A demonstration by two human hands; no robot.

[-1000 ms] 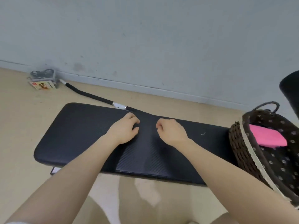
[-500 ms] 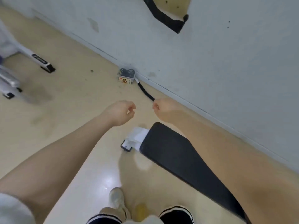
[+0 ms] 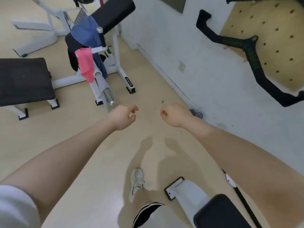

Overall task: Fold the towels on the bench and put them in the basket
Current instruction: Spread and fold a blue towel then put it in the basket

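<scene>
Both arms are reaching forward at mid-frame over bare floor. The left hand (image 3: pixel 122 116) is hanging with fingers loosely curled, holding nothing. The right hand (image 3: pixel 172 114) is curled tighter, also holding nothing as far as the view is showing.

Towels are draping over the white weight machine (image 3: pixel 115 51) in the upper left of the frame: a pink towel (image 3: pixel 85 65) in front, a blue towel (image 3: pixel 85 31) above it, a dark cloth (image 3: pixel 71 53) behind. The black padded bench (image 3: pixel 218 211) is showing only at the lower right edge. The basket is not in view.

Risks, as a judgement: the soft cloths are overlapping, so pulling one is likely dragging the others to the floor; fabric could be snagging on the chrome bar end (image 3: pixel 109 96) or the upright post. A glossy floor and the machine's splayed feet near the shoe (image 3: pixel 136 183) are inviting a trip.

Materials: limp woven cloth, matte vinyl padding, painted steel tube, smooth beige flooring.
</scene>
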